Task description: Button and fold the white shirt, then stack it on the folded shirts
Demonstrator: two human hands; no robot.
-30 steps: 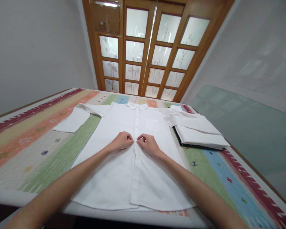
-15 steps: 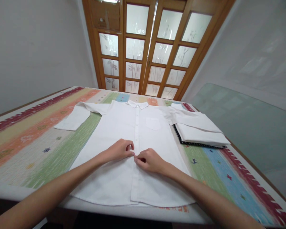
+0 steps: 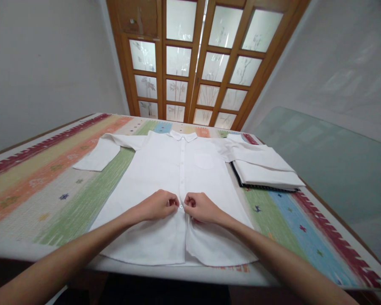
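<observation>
A white button-up shirt (image 3: 155,169) lies front side up, its collar (image 3: 183,135) pointing away from me. The left-lying sleeve is bent, and the right one rests over a folded white stack. Low on the placket, my left hand (image 3: 161,205) pinches the shirt's left front edge. My right hand (image 3: 202,207) is closed on the facing edge, a short way to the right. Between my fingertips a small button (image 3: 181,206) shows. Below my hands the two front panels part in a narrow gap.
A striped, patterned tablecloth (image 3: 82,186) covers the table. At the right lies folded white cloth (image 3: 263,173) on something dark. Behind the table stand wooden doors with glass panes (image 3: 178,61). A pale green glass panel (image 3: 330,169) leans along the right wall.
My hands have moved slightly apart, and the button now shows between them. The right front panel's lower edge has lifted and shifted right, opening a gap below.
</observation>
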